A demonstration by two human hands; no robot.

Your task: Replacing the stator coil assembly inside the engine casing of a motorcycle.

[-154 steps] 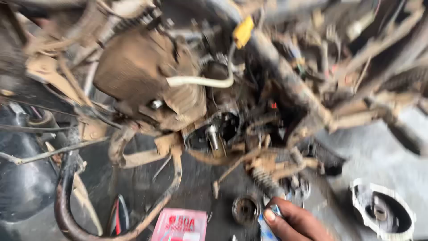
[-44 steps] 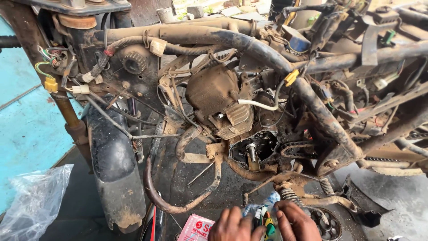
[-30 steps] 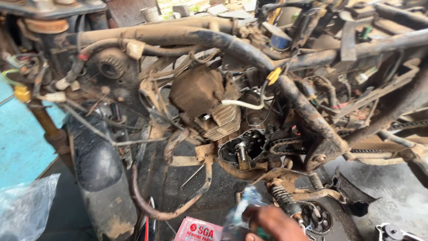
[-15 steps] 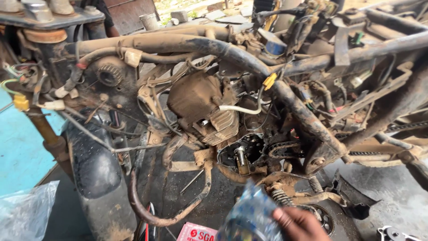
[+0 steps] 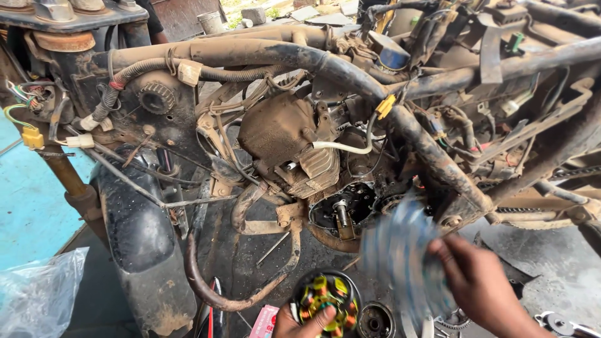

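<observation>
My left hand (image 5: 302, 323) at the bottom edge holds a round black stator coil (image 5: 327, 299) with yellow, green and red windings. To its right, my right hand (image 5: 481, 286) grips a blurred blue and white plastic wrapper (image 5: 400, 250), lifted off to the side of the coil. Both hands sit just below the open side of a stripped motorcycle's engine (image 5: 343, 209), where a bare shaft and dark cavity show. The rusty, muddy frame tube (image 5: 350, 62) runs above the engine.
A black front mudguard (image 5: 144, 250) and curved exhaust pipe (image 5: 206, 288) stand at left. A clear plastic bag (image 5: 37, 294) lies bottom left on blue flooring. A red and white box (image 5: 266, 319) and a round metal part (image 5: 374, 322) lie by my left hand.
Both hands were together on the wrapped packet at the bottom. My right hand has pulled the blue wrapper up and rightward, and the bare coil now shows in my left hand.
</observation>
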